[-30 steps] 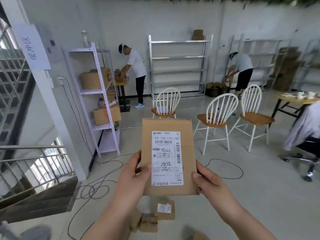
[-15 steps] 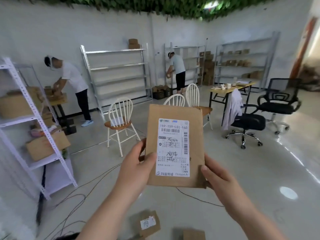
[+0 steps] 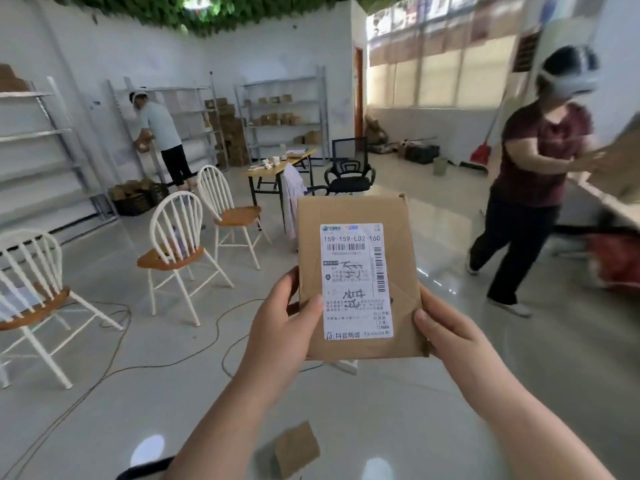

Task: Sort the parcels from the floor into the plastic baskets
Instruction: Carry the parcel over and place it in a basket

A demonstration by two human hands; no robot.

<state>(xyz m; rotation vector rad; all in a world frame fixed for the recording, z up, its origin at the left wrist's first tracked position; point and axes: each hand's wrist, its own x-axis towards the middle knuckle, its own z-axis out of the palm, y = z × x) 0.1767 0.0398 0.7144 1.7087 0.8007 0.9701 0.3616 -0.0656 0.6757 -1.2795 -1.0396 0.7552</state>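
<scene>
Upright, parcel (image 3: 356, 271) gripped at lower edges, left hand (image 3: 280, 327), right hand (image 3: 446, 334)

1. A small warehouse or parcel-sorting storeroom.
2. Behind the table (image 3: 277, 168), metal shelving (image 3: 284, 81) holds cardboard boxes (image 3: 277, 117).
3. Left of the table, a person (image 3: 161, 128) handles boxes at another rack.

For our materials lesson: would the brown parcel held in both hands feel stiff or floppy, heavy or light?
Probably stiff: the parcel stands upright, unbent, though the left hand and right hand hold only its lower part. Likely light: a thumb-and-finger grip suffices. Flat, so unlikely to roll.
</scene>
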